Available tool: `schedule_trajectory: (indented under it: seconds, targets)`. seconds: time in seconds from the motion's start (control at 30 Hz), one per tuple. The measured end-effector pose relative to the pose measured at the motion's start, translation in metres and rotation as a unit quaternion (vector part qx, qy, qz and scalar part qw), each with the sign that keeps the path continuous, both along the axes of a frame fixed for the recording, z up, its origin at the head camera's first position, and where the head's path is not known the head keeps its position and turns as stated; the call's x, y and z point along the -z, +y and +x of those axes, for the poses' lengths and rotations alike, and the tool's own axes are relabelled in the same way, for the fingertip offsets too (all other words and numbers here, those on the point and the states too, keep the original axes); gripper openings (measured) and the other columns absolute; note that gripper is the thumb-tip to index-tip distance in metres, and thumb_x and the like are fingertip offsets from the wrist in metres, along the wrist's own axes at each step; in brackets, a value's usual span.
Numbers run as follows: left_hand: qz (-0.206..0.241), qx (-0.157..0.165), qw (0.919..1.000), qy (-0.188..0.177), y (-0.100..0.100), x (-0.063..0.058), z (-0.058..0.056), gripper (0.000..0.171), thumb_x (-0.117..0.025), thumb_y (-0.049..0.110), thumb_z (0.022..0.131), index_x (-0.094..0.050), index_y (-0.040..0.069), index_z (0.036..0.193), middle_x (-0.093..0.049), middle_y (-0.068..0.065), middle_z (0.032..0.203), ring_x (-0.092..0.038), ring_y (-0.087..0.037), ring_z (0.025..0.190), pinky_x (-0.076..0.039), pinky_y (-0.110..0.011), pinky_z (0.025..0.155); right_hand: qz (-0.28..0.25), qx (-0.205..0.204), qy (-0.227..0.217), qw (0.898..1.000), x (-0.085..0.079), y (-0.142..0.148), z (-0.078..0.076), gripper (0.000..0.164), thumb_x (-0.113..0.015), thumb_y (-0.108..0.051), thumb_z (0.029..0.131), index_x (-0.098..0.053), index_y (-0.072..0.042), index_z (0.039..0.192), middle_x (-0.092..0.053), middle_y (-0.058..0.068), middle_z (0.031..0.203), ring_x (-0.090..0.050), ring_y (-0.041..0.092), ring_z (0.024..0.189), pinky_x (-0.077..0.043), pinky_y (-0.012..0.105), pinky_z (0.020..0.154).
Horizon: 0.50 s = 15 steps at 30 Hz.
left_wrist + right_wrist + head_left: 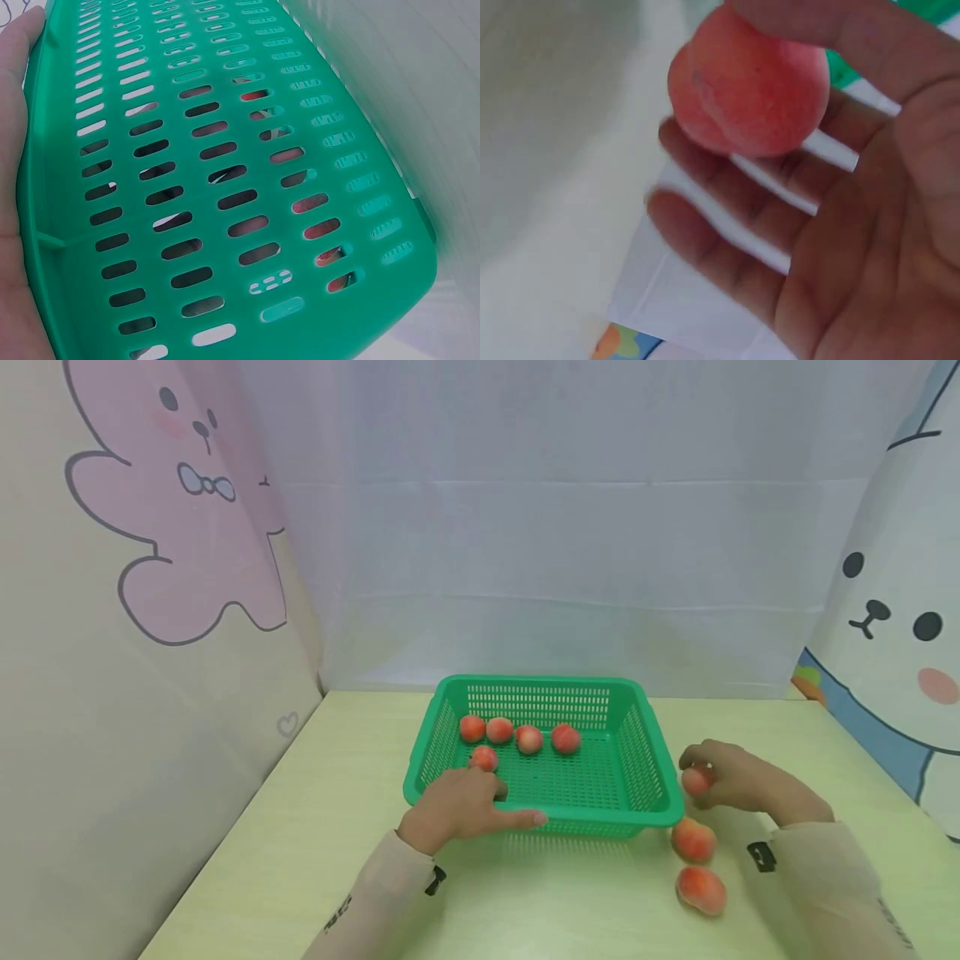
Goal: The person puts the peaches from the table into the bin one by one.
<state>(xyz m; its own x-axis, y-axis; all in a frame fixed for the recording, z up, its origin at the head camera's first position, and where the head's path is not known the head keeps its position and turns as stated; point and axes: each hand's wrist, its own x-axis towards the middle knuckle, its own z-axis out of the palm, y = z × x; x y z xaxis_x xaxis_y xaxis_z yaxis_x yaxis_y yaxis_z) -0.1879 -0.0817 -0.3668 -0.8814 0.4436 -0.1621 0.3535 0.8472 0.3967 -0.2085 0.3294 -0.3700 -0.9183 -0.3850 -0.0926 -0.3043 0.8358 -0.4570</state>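
Observation:
A green plastic basket [660, 814] with slotted walls sits on the table, with several peaches [528, 740] inside, most of them in a row along its back. My left hand [459, 806] grips its near rim at the left; the fingers reach inside and the thumb lies along the rim. In the left wrist view, parts of the fingers show through the slots in the wall [217, 165]. To the right of the basket, my right hand [738, 777] holds a peach [757, 90] between thumb and fingers, close to the basket's right side.
Two more peaches, one at the basket's front right corner [693, 841] and one nearer me [701, 891], lie on the pale table [322, 860]. A white curtain [555, 552] hangs behind, and printed cloth walls [202, 527] stand at both sides.

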Motion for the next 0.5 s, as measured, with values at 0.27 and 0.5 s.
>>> schedule_trajectory:
  seconds: [0.27, 0.5]
  targets:
    - [-0.006, 0.002, 1.0, 0.002, 0.0, -0.001, 0.0, 0.072, -0.06, 0.088, 0.086, -0.051, 0.018, 0.07, -0.034, 0.01, 0.06, -0.035, -0.012, 0.054, -0.03, -0.032, 0.055, 0.073, 0.099, 0.066, 0.99, -0.033, 0.003, 0.013, 0.051, -0.083, -0.028, 0.086, -0.065, 0.002, 0.122, -0.065, 0.015, 0.104, -0.061, 0.031, 0.087, -0.052, 0.053, 0.066]
    - [-0.007, 0.005, 0.9999, 0.007, 0.0, 0.001, -0.001, 0.072, -0.059, 0.089, 0.085, -0.053, 0.018, 0.07, -0.034, 0.01, 0.061, -0.036, -0.012, 0.055, -0.03, -0.031, 0.056, 0.064, 0.105, 0.13, 0.984, -0.06, -0.023, 0.033, 0.053, -0.078, -0.037, 0.094, -0.064, -0.002, 0.132, -0.065, 0.015, 0.118, -0.064, 0.029, 0.088, -0.052, 0.05, 0.063]
